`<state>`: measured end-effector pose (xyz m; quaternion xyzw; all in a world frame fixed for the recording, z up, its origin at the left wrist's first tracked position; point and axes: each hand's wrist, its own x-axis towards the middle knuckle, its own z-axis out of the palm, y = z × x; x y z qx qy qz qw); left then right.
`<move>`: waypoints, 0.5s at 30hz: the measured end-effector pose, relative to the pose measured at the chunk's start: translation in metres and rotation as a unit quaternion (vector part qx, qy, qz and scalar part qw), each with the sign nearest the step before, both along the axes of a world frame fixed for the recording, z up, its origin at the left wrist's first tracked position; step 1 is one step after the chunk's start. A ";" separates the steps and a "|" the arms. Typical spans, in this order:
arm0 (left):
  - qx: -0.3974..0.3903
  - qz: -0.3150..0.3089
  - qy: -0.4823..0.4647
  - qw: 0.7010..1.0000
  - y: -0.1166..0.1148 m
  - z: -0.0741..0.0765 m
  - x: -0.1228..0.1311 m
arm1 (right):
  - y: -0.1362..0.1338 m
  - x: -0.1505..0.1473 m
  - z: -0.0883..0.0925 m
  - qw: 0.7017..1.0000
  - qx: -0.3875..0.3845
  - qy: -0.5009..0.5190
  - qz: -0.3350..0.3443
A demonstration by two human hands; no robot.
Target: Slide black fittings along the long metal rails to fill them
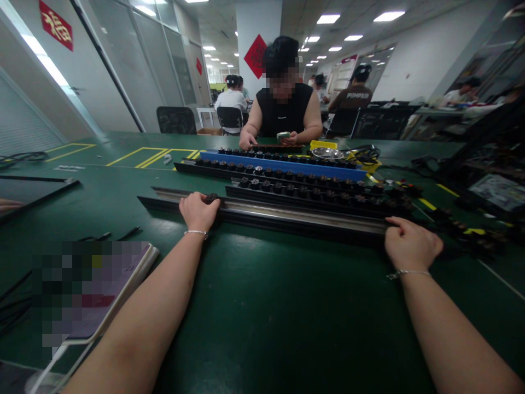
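A long black rail (303, 212) with a shiny metal channel lies across the green table in front of me. My left hand (199, 212) is closed at its left part, thumb and fingers around a small dark round part (212, 198) that sits at the channel. At the rail's right end my right hand (412, 246) is closed with curled fingers, the index finger on the rail's edge. Just behind lie similar black rails (283, 189) lined with small black round parts, and a blue rail (283, 164) with more of them.
A tablet-like device (118, 290) on a white stand is at lower left, with black cables (16, 295) beside it. Across the table a person (283, 109) holds a phone (283, 135). A metal dish (328, 154) and yellow tray (324, 144) stand near them. Loose dark parts (471, 235) lie at right.
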<state>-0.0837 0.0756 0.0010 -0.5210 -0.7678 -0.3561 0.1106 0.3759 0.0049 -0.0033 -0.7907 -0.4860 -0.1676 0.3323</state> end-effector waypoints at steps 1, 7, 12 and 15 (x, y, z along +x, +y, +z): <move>0.000 -0.002 -0.001 1.000 0.000 0.000 0.001 | 0.000 0.000 0.000 1.000 0.002 -0.001 0.001; -0.010 -0.016 0.000 1.000 -0.001 0.001 0.004 | 0.000 -0.001 0.000 1.000 0.001 -0.004 -0.005; -0.020 -0.012 0.004 1.000 -0.002 0.002 0.006 | 0.002 0.001 -0.001 1.000 0.001 -0.007 -0.007; -0.020 -0.008 0.005 1.000 -0.003 0.004 0.007 | 0.001 0.001 -0.001 1.000 0.000 -0.006 -0.003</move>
